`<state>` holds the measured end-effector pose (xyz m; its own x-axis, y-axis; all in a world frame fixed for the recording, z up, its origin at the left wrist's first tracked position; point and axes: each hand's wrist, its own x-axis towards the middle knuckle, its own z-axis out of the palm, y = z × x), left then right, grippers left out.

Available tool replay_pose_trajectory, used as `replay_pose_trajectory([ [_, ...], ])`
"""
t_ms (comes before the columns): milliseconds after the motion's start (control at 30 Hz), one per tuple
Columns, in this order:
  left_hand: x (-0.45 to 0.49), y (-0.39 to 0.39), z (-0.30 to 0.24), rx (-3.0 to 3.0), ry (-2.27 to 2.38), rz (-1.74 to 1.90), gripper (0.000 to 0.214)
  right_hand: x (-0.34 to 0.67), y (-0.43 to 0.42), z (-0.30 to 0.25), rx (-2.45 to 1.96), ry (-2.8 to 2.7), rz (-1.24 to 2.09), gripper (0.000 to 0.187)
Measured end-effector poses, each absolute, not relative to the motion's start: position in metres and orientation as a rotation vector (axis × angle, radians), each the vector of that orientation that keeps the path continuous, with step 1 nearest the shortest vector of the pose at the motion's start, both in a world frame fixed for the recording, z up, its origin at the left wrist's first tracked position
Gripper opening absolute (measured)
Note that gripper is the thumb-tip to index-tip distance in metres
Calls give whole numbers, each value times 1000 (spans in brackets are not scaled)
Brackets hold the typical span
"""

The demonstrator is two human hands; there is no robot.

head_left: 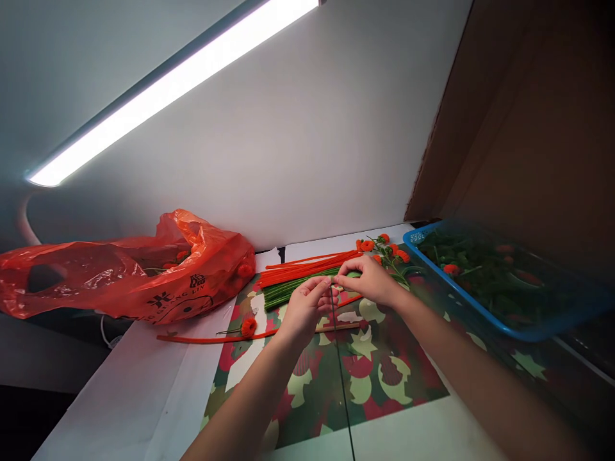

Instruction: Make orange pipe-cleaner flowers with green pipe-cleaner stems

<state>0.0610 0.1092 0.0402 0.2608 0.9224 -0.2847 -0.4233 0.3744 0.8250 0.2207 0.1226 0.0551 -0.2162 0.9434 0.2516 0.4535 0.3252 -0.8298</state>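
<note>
My left hand (pixel 310 302) pinches the top of a thin dark wire (pixel 340 365), which runs straight down toward the near edge of the view. Fingertips of my right hand (pixel 368 279) meet the left ones at the wire's upper end; what lies between them is too small to make out. Just beyond both hands lie a bundle of orange fuzzy pipe cleaners (pixel 307 271) and a bundle of green pipe cleaners (pixel 278 294). Left of my left hand rests an orange pompom-like flower (pixel 248 328) on a short wire. A thin wooden stick (pixel 348 327) lies beneath the hands.
A red plastic bag (pixel 211 282) with orange flowers inside sits at left. Orange flowers with green leaves (pixel 396 256) lie behind my right hand. A blue basket (pixel 480 317) of leafy flowers stands at right. One long orange strip (pixel 192 339) crosses the patterned mat (pixel 317 410).
</note>
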Motion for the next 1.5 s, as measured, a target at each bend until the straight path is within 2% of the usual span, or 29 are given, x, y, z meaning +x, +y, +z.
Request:
replay_pose_trajectory([
  [100,63,108,38,748,890,1095,33,220,122,56,-1239,-1803,816,19],
  [467,62,109,39,759,892,1130,34,216,119,58,-1214,-1749,939,24],
  [600,61,108,41,682,852,1033,31,216,119,57,-1210,-1749,963,24],
  [767,59,107,44,553,833,848,17,217,120,57,-1190,-1782,929,21],
  [900,59,106,47,526,853,806,18,218,121,58,-1181,-1817,904,19],
  [1000,62,105,46,577,879,857,20,218,120,58,-1193,-1827,876,18],
  [1200,65,102,39,764,928,1084,39,215,119,56,-1260,-1816,805,17],
  [1500,64,101,41,940,992,1155,38,209,114,62,-1311,-1821,747,18],
])
